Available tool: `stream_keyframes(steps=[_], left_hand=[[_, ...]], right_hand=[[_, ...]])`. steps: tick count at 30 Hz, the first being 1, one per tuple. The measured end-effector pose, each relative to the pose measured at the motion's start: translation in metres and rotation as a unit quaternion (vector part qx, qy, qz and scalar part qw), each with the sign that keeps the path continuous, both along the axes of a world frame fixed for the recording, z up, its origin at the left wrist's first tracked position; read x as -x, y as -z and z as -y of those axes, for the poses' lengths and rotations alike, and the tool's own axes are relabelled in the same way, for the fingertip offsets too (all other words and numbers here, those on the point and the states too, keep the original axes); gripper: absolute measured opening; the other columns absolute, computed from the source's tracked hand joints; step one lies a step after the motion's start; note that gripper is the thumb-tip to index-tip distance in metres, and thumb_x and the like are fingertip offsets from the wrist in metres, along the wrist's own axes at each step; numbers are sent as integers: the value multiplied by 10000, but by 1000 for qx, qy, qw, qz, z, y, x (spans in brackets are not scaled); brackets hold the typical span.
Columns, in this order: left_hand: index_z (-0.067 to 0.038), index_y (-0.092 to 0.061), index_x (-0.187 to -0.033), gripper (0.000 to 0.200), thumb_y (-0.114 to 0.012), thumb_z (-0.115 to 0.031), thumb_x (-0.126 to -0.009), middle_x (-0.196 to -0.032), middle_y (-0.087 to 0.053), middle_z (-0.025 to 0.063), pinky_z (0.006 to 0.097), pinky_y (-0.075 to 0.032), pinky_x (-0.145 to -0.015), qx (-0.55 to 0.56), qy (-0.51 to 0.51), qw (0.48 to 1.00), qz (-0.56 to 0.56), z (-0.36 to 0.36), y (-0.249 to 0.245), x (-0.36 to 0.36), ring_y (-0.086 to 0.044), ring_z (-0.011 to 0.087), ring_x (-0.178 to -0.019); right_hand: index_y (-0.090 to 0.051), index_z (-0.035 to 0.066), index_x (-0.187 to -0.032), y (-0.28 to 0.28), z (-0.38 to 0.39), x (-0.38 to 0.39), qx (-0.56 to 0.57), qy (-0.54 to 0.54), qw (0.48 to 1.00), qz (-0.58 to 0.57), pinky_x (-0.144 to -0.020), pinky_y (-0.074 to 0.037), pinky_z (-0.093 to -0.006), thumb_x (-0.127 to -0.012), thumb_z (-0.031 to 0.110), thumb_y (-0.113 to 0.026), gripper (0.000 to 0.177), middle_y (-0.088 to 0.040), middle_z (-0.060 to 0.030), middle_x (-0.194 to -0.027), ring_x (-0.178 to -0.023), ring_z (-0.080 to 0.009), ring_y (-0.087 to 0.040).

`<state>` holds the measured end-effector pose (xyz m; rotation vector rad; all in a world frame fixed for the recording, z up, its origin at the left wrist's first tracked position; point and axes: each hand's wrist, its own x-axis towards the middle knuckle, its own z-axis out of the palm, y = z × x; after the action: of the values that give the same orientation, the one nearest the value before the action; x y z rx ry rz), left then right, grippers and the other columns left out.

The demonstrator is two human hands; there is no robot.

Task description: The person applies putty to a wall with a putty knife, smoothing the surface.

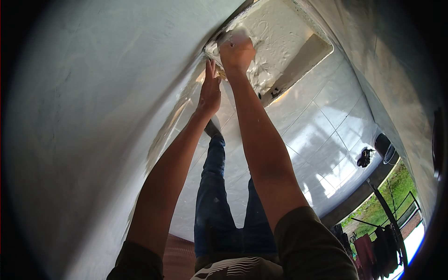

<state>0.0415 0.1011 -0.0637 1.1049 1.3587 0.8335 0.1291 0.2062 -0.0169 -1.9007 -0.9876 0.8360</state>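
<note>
A long tub (304, 65) holds thick off-white paste (275, 35), smeared and ridged on top. My right hand (237, 53) is closed in a fist over the tub's near left corner. A greyish, blurred shape shows just beyond its knuckles; I cannot make out what it is. Beside it, lower and to the left, is my left hand (211, 93), its fingers stretched out straight, edge-on to me, by the tub's corner. A small yellowish patch shows between the two hands, too hidden to name.
A pale wall (93, 93) rises close on the left, and another wall (396, 79) curves up on the right. Shiny tiles (322, 126) cover the floor. A dark bucket (385, 148) and a small black object (365, 157) lie near the doorway. Clothes (373, 247) hang outside.
</note>
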Motion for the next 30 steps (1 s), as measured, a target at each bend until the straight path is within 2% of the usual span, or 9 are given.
stream_keyframes(steps=[3,5,9,13,16,21,24,27,30], left_hand=[[-91,55,-1573,624,-246,-12,-1032,-1644,-124,157,377,-170,-1217,-2,-1,1000,-4,0,-2,0,-179,305,-1505],[-86,46,-1573,621,-249,-11,-1033,-1644,-124,154,377,-169,-1218,-2,1,1000,-8,0,-4,1,-174,300,-1507],[-79,33,-1574,616,-254,-10,-1033,-1645,-124,149,376,-169,-1218,-3,9,1000,-9,0,-9,1,-166,294,-1509],[-76,46,-1573,626,-258,-11,-1029,-1648,-122,142,373,-172,-1214,10,2,1000,-7,-1,-12,-3,-192,312,-1501],[-74,56,-1572,633,-261,-11,-1027,-1650,-120,137,370,-174,-1210,18,-3,1000,-8,-1,-13,-4,-211,325,-1495],[-68,64,-1570,637,-273,-45,-1031,-1652,-114,134,380,-178,-1209,2,6,1000,-19,0,-12,-2,-219,343,-1490],[-56,95,-1565,707,-289,-61,-971,-1652,-53,167,384,-132,-1223,41,-4,999,8,-2,-27,-6,-121,318,-1516],[-50,67,-1567,649,-296,-109,-1031,-1654,-98,135,387,-181,-1208,-13,2,1000,6,-3,-8,-1,-212,331,-1494],[-43,94,-1561,713,-301,-76,-968,-1653,-44,163,382,-128,-1226,36,5,999,-20,-2,-23,-5,-118,318,-1516]], right_hand=[[-554,-137,-834,-18,7,1,20,20,999,-21,-772,-534,-495,-731,44,-583,210,-647,-335,-817,-823,-474,-674],[-551,-144,-836,-3,8,7,1,-30,999,30,-737,-539,-488,-730,42,-588,217,-648,-329,-804,-804,-463,-681],[-613,-94,-812,2,-5,-11,13,31,999,21,-733,-545,-432,-705,96,-650,220,-681,-261,-802,-780,-406,-694],[-634,-83,-813,10,-15,-8,-29,37,999,10,-731,-550,-429,-710,97,-657,209,-690,-269,-824,-797,-384,-707],[-548,-127,-796,14,-13,-15,-41,18,999,9,-676,-535,-455,-704,34,-599,192,-657,-281,-778,-743,-425,-685],[-566,-108,-816,4,-21,-20,-51,57,997,29,-725,-545,-454,-719,48,-603,188,-667,-284,-812,-779,-428,-689],[-565,-113,-826,37,-32,-22,-30,13,999,14,-742,-545,-469,-727,50,-602,194,-668,-297,-843,-796,-438,-687],[-630,-85,-762,29,-37,-30,-28,52,997,45,-713,-552,-425,-693,93,-641,190,-690,-238,-766,-734,-390,-698],[-636,-74,-757,16,-41,-33,-74,73,993,50,-710,-552,-420,-693,92,-637,178,-692,-235,-765,-725,-376,-702]])
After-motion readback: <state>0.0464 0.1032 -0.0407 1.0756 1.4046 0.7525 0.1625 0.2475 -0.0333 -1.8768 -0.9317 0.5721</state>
